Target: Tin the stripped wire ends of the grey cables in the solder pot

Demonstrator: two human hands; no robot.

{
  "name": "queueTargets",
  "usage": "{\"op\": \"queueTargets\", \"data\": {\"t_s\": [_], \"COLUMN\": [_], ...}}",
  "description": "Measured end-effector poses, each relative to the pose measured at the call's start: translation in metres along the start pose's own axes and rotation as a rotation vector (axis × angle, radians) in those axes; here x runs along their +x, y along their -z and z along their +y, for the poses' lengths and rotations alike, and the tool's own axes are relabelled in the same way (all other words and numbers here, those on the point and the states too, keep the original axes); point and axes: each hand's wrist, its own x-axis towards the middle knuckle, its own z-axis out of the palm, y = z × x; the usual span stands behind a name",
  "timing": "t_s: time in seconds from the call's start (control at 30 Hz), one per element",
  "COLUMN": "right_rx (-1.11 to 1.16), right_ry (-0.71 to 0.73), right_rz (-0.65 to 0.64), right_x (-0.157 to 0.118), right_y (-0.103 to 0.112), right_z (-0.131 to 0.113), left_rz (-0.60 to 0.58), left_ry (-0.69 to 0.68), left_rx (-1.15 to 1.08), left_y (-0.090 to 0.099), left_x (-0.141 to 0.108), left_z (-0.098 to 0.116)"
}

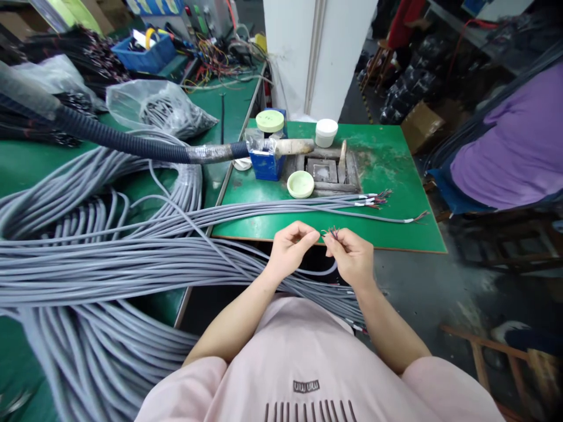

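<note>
In front of my chest, my right hand (354,258) grips the stripped end of a grey cable. Its thin coloured wires (334,232) fan out above the fingers. Thumb and forefinger of my left hand (290,249) are pinched at the tip of one of those wires, just left of the bunch. Below the hands, the grey cable (323,272) loops back to the left. Beyond them, several grey cables (281,206) lie across the green table with white-banded, fanned wire ends (373,200) at the right.
A soldering pot (322,170) sits in the far tabletop, near a pale green dish (301,184), a white lidded tub (326,132) and a blue box (266,165). An extraction hose (149,146) crosses above the coiled cables (88,264). A person in purple (519,140) sits at right.
</note>
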Motion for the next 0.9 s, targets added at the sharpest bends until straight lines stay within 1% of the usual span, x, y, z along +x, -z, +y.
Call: {"op": "queueTargets", "data": {"t_s": [0.13, 0.27, 0.37, 0.53, 0.6, 0.67, 0.77, 0.83, 0.9], "right_rx": [0.011, 0.033, 0.091, 0.247, 0.282, 0.277, 0.161, 0.049, -0.060], "right_ry": [0.034, 0.034, -0.004, -0.123, -0.132, -0.099, -0.005, 0.061, 0.119], "right_rz": [-0.004, 0.000, 0.019, 0.086, 0.110, 0.102, 0.058, 0.029, -0.006], "right_x": [0.002, 0.005, 0.009, 0.016, 0.021, 0.027, 0.045, 0.064, 0.089], "right_y": [-0.001, -0.004, -0.008, -0.016, -0.018, -0.019, -0.014, -0.010, -0.007], "right_z": [0.000, 0.000, 0.001, 0.002, 0.000, -0.001, -0.001, 0.002, 0.005], "left_rz": [0.055, 0.069, 0.083, 0.166, 0.176, 0.178, 0.155, 0.120, 0.086], "left_ry": [-0.047, -0.027, -0.003, 0.000, 0.010, 0.017, 0.024, 0.024, 0.005], "left_rx": [-0.035, -0.085, -0.082, -0.076, -0.095, -0.118, -0.103, -0.031, 0.104], "left_y": [0.003, 0.006, 0.007, 0.002, -0.001, -0.002, 0.001, 0.009, 0.020], "left_x": [0.002, 0.002, 0.002, 0.003, 0.005, 0.008, 0.014, 0.019, 0.025], "left_z": [-0.002, -0.005, -0.006, -0.009, -0.010, -0.011, -0.012, -0.012, -0.015]}}
